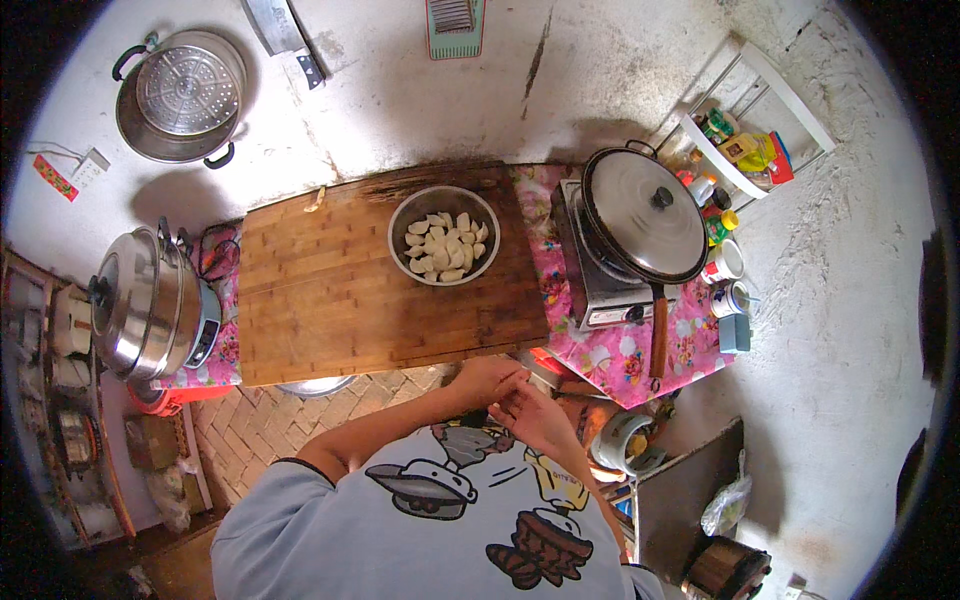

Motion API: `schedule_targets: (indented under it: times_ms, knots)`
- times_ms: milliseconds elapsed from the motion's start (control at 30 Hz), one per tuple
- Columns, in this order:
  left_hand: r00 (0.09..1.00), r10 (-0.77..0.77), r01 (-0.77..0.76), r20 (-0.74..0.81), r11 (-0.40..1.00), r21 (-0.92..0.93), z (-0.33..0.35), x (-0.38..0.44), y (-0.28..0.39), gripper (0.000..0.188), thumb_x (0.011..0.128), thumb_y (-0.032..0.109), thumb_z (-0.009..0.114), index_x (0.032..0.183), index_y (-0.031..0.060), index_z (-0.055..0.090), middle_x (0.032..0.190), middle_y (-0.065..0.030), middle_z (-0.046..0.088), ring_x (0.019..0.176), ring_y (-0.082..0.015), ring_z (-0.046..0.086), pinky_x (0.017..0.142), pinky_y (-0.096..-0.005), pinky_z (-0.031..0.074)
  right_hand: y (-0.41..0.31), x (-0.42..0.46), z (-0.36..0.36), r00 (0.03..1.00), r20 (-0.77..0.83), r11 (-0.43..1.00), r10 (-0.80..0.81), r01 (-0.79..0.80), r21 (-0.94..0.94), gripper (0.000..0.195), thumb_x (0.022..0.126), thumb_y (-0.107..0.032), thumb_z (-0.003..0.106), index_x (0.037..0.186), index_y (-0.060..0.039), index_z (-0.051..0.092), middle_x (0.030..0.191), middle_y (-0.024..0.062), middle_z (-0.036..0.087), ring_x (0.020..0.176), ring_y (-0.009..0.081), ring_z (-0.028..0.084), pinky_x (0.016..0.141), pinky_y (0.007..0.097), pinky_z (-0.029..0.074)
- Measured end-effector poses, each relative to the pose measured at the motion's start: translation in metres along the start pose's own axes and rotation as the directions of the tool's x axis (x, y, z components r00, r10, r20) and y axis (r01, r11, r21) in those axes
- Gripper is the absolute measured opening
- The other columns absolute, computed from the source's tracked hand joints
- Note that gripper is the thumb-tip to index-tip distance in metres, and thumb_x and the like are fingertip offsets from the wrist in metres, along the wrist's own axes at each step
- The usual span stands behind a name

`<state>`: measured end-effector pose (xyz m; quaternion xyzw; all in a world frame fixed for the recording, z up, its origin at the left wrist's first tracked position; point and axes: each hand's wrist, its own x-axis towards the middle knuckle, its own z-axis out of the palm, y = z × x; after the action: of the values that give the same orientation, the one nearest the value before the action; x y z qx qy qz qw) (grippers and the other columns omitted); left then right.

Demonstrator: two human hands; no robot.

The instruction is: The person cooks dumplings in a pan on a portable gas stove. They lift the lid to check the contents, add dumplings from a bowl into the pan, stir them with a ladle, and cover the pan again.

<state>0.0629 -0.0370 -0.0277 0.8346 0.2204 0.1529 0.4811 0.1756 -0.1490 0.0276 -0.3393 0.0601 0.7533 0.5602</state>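
My left hand (489, 379) and my right hand (534, 414) meet in front of my chest, just off the near edge of a wooden cutting board (322, 292). Their fingers touch and overlap, so whether anything small lies between them is hidden. On the board, towards its far right part, stands a round metal bowl (394, 255). Several pale, peeled pieces of food (448, 247), perhaps garlic cloves or dumplings, fill its bottom. Neither hand touches the bowl or the board's top.
Right of the board, a lidded pan (645, 214) with a wooden handle (658, 337) sits on a gas stove (600, 311). A stacked steamer pot (142, 300) stands at the left. A cleaver (285, 37) hangs on the wall. Jars (724, 260) line the right wall below a rack (727, 157).
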Motion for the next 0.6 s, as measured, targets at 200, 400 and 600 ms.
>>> schedule_targets:
  times_ms: [200,400,600]
  knots:
    - [0.998,-0.038,0.039,0.048,0.999,-0.016,0.006,-0.003,-0.005,0.03,0.092,0.035,0.042,0.09,0.009,0.057,0.079,-0.0168,0.062,0.077,-0.0381,0.059,0.066,-0.0459,0.045,0.006,0.002,-0.009,1.0,-0.011,0.999,-0.011,0.011,-0.03,0.019,0.094,-0.023,0.047,0.107,-0.0095,0.051,0.103,0.0043,0.056,0.097,0.0196,0.053,0.09,0.037,0.045]
    - [0.992,-0.123,0.12,-0.034,0.991,-0.061,0.016,-0.006,-0.004,0.027,0.092,0.033,0.042,0.104,0.0115,0.054,0.08,-0.0174,0.062,0.075,-0.0393,0.06,0.063,-0.0467,0.046,0.01,0.006,-0.01,0.999,0.02,0.998,0.047,-0.047,-0.04,0.021,0.093,-0.024,0.049,0.109,-0.0104,0.052,0.106,0.0039,0.056,0.1,0.0186,0.053,0.089,0.0352,0.044]
    - [0.99,-0.139,0.129,-0.036,0.972,-0.197,0.005,-0.011,0.006,0.025,0.093,0.028,0.04,0.101,0.0093,0.056,0.084,-0.016,0.063,0.08,-0.0355,0.062,0.068,-0.0419,0.047,0.02,0.01,-0.024,0.998,0.055,0.999,-0.004,0.006,-0.039,0.023,0.093,-0.024,0.049,0.112,-0.0121,0.052,0.111,0.0023,0.055,0.105,0.0154,0.051,0.089,0.0334,0.042]
